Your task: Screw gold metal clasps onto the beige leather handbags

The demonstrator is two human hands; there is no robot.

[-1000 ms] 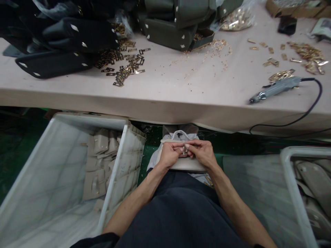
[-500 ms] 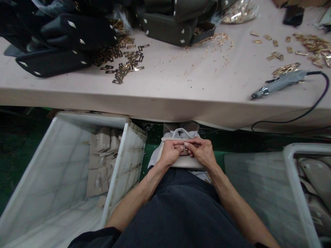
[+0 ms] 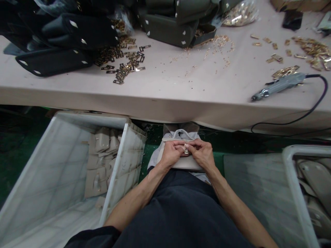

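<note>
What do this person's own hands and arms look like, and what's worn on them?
The left hand and right hand are ungloved, and both forearms are uncovered, with no watch or bracelet showing. A dark left sleeve ends near the elbow, matching the dark top.

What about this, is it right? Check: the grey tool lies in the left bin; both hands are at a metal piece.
Wrong place for the tool: the head view shows it on the table. The left hand and right hand are indeed at a metal piece.
</note>
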